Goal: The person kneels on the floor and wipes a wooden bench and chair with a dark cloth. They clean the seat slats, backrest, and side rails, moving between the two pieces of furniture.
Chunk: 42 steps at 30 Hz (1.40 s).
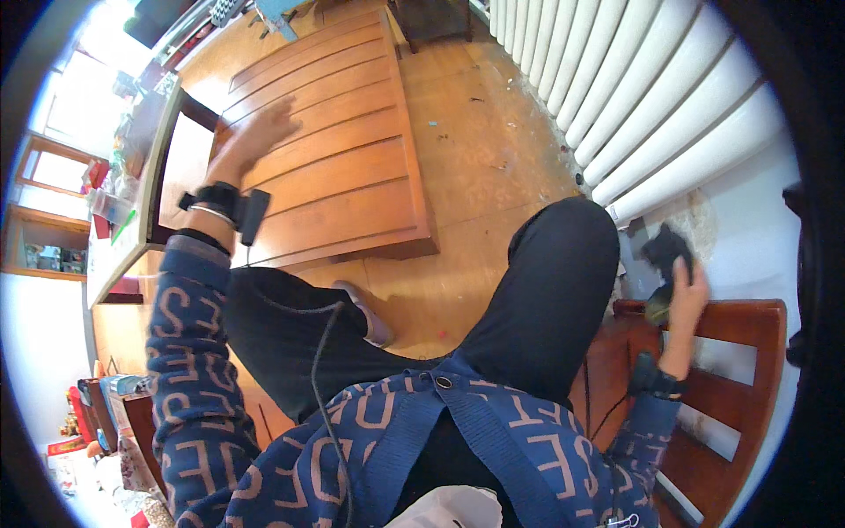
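Observation:
My left hand is blurred and reaches over a low, reddish-brown wooden piece of furniture with a grooved top. Its fingers look spread and hold nothing that I can see. My right hand, at the far right, grips a dark handheld object. Blur hides what kind of object it is; an olive-green part shows at its lower end. That hand is above the wooden bench or chair on which I sit, close to the wall.
A white ribbed radiator runs along the right wall. Small bits of debris lie on the wooden floor. To the left stands a table with cluttered items. A cord hangs from my left wrist device across my lap.

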Motion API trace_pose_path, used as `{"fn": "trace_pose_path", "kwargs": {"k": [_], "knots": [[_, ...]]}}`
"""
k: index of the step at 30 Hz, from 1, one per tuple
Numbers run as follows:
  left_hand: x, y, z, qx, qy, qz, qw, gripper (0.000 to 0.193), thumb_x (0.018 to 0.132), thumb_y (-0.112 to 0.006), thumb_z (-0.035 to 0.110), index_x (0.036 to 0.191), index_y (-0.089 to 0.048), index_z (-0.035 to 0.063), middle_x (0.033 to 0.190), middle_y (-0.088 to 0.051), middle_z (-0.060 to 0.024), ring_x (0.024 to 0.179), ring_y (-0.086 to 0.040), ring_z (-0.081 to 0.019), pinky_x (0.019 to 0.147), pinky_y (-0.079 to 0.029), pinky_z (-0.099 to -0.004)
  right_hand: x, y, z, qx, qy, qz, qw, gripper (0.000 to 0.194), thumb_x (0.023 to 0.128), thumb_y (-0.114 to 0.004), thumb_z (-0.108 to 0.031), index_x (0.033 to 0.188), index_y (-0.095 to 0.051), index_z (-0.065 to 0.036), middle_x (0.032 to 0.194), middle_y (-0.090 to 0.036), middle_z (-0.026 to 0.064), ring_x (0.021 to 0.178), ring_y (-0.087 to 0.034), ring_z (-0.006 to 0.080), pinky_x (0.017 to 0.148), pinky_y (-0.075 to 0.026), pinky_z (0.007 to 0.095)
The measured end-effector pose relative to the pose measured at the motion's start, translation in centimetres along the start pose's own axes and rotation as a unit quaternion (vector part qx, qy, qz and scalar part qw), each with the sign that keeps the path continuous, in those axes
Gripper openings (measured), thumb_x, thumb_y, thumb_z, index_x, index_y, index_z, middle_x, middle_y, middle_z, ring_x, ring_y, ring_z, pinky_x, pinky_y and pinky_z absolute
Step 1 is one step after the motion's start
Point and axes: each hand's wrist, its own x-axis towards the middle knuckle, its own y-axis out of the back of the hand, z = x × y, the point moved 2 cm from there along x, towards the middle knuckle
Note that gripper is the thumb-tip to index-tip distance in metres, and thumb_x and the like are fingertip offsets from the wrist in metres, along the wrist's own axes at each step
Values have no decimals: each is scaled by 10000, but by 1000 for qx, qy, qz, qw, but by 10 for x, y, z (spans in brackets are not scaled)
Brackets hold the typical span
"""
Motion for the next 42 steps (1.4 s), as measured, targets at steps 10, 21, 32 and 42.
{"fn": "trace_pose_path", "kwargs": {"k": [10, 21, 32, 42], "knots": [[-54, -198, -174, 65, 119, 129, 982, 713, 992, -593, 351, 1534, -296, -5, 1614, -223, -276, 1504, -226, -398, 1216, -245, -468, 76, -127, -309, 242, 181, -111, 947, 436, 934, -674, -259, 1263, -635, 24, 1023, -721, 131, 920, -669, 198, 852, -523, 336], [-86, -248, -128, 281, 181, 139, 932, 619, 1000, -507, 346, 1542, -347, 93, 1649, -189, -204, 1528, -175, -351, 1226, -136, -534, -145, -351, -270, 138, 242, -267, 923, 595, 835, -724, -35, 1401, -544, -70, 1491, -340, 343, 1285, -448, 521, 1085, -412, 490], [-90, -237, -113, 222, 183, 158, 945, 610, 989, -495, 341, 1537, -371, 105, 1641, -224, -201, 1525, -196, -348, 1230, -123, -524, 20, -479, -361, 111, 217, -198, 949, 427, 899, -677, -155, 1322, -639, -107, 1150, -591, 274, 1082, -572, 461, 921, -496, 486], [-87, -243, -120, 232, 191, 159, 940, 593, 998, -469, 349, 1536, -380, 116, 1645, -224, -179, 1529, -187, -325, 1234, -123, -517, -107, -370, -292, 114, 222, -318, 915, 605, 854, -632, 5, 1441, -511, -78, 1510, -321, 361, 1366, -374, 524, 1154, -344, 496]]}}
